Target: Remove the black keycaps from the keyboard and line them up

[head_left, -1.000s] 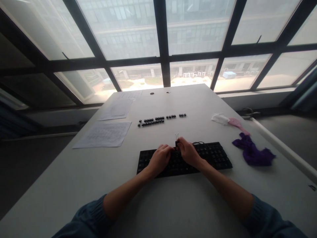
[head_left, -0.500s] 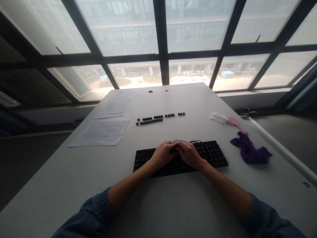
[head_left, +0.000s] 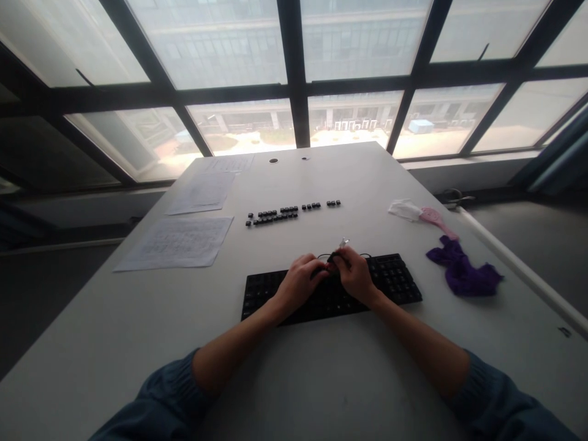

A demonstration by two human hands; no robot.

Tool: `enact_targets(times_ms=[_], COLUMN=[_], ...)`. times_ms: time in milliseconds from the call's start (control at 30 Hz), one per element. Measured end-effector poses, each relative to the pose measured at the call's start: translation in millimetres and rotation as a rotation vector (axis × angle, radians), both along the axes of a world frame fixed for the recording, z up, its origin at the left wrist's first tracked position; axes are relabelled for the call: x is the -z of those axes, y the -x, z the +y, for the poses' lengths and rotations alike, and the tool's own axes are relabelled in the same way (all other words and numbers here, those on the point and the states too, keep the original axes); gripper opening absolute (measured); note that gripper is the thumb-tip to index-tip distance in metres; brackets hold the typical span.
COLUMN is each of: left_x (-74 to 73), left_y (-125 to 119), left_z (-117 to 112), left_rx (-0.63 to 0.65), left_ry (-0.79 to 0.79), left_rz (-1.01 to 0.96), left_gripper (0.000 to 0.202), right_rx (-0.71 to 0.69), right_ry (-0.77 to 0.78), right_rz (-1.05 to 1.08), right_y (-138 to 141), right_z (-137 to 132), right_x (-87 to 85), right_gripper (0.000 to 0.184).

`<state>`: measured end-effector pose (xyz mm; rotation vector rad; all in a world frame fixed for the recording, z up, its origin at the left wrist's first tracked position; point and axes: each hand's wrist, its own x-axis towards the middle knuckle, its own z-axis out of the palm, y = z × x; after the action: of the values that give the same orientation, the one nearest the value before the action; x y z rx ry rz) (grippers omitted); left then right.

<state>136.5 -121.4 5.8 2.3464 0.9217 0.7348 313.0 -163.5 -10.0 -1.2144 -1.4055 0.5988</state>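
Observation:
A black keyboard (head_left: 395, 278) lies across the table in front of me, its middle covered by my hands. My right hand (head_left: 356, 278) is closed over the keyboard's upper edge on a small dark tool with thin shiny ends, which looks like a keycap puller (head_left: 343, 244). Beside it, my left hand (head_left: 301, 282) has its fingers curled together, the tips meeting the right fingers. What those left fingertips pinch is hidden. Farther back, loose black keycaps (head_left: 275, 217) stand in two rows.
Printed sheets of paper (head_left: 177, 242) lie on the left. To the right are a purple cloth (head_left: 471, 275), a pink brush-like object (head_left: 434, 217) and a white crumpled piece (head_left: 404, 209). A white pipe (head_left: 519, 263) runs along the table's right edge, and windows stand behind.
My right hand has turned and lifted slightly, so the tool's shiny ends now point up and away. My left hand stays near the same spot. The view has tilted slightly.

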Motion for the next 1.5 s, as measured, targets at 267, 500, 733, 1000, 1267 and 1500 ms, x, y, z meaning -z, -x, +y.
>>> enact_targets(times_ms=[267,500,733,1000,1267,1500], left_x=[-0.3,3.5,-35.9,-39.9,-0.4,12.0], left_y=[2.5,-0.5,8.0,-1.8,-6.2,1.1], left_z=[-0.1,-4.9,19.8,157.9,209.3,220.9], left_rx=[-0.015,0.030,-0.014,-0.192,-0.220,-0.221], left_ry=[-0.027,-0.270,-0.153,-0.340,-0.337,-0.300], left_rz=[-0.059,0.054,-0.035,0.140,0.319,0.325], left_gripper=[0.028,0.021,0.009,0.022,0.034,0.031], right_rx=[0.062,0.089,0.057,0.035,0.016,0.010], right_ry=[-0.007,-0.009,0.020,0.026,0.039,0.051], right_rz=[0.027,0.020,0.087,0.105,0.093,0.093], right_y=[3.0,2.8,3.4,3.0,2.9,2.4], right_z=[0.2,2.8,3.7,5.6,4.7,4.5], right_x=[-5.6,-6.9,-3.7,-0.1,-3.4,-2.8], right_gripper=[0.012,0.015,0.013,0.012,0.012,0.011])
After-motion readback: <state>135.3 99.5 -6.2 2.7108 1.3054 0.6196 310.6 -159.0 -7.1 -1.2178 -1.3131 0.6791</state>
